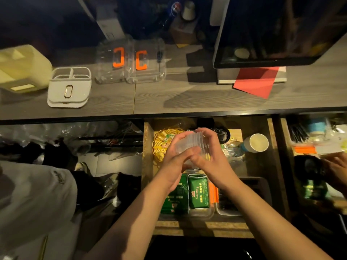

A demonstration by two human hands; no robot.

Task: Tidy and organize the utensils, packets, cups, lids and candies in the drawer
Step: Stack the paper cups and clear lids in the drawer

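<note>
Over the open wooden drawer (148, 166) both my hands hold a stack of clear plastic cups (189, 144) lying sideways. My left hand (174, 156) wraps its base end from the left. My right hand (210, 154) curls over its rim end from the right. Beneath them sits a gold wire basket (161, 141) with small candies. Green packets (187, 194) lie in a clear tray at the drawer's front, with orange-tipped utensils (214, 194) beside them. A white paper cup (256, 143) lies on its side at the right, near black lids (223, 134).
On the grey counter (169, 98) stand a white divided caddy (69, 87), two clear containers with orange clasps (131, 61), a red sheet (257, 81) and a monitor (277, 30). Another person's hand (336, 169) reaches into the right-hand drawer. A person in white (33, 199) stands at the left.
</note>
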